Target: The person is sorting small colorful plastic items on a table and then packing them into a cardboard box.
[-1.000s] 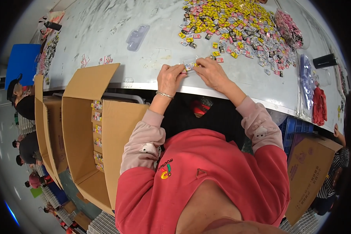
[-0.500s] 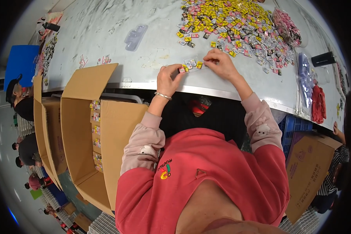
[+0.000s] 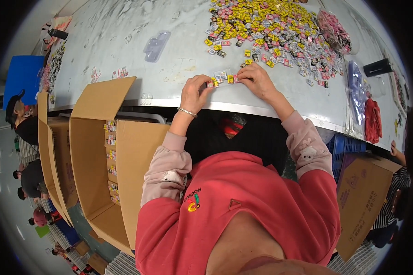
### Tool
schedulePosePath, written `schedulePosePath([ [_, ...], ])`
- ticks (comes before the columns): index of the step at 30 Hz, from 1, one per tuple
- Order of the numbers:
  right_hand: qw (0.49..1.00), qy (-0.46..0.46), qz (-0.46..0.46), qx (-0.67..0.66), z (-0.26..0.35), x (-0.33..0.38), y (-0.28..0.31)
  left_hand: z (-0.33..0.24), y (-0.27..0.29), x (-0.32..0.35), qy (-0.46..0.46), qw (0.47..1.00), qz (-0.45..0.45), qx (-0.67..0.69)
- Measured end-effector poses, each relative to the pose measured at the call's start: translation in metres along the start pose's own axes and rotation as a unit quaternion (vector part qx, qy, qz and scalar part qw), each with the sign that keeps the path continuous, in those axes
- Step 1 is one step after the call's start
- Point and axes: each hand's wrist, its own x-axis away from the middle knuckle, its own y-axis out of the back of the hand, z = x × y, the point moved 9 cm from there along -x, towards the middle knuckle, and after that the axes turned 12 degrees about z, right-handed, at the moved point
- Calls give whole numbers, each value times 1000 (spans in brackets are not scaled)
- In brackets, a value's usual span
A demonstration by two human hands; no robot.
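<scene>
Near the table's front edge, a small clear plastic tray (image 3: 222,74) holds a row of little pink, yellow and white pieces. My left hand (image 3: 193,95) grips its left end between thumb and fingers. At the other end, my right hand (image 3: 260,83) pinches a small pink piece (image 3: 237,79) against the row; its fingertips partly cover the piece. Beyond my right hand spreads a large pile of similar small pieces (image 3: 266,27) in yellow, pink, white and black. Another clear moulded tray (image 3: 157,46) lies on the table to the far left of my hands.
An open cardboard box (image 3: 94,169) with packed items inside stands left, its flap against the table edge. On the right lie a bag of pink pieces (image 3: 335,32), a black bottle (image 3: 378,68), clear trays (image 3: 357,89) and red cloth (image 3: 373,121). Other people sit at both sides.
My right hand has come down and left to the tray's right end, where a pink piece now shows at its fingertips. My left hand keeps its hold; the view has shifted slightly.
</scene>
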Motion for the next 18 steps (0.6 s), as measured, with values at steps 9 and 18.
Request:
schedulePosePath([
  [9, 997, -39, 37, 58, 13, -3, -11, -37, -23, -31, -108, 988, 68, -82],
  [18, 998, 6, -56, 15, 4, 6, 5, -40, -15, -27, -126, 990, 35, -48],
])
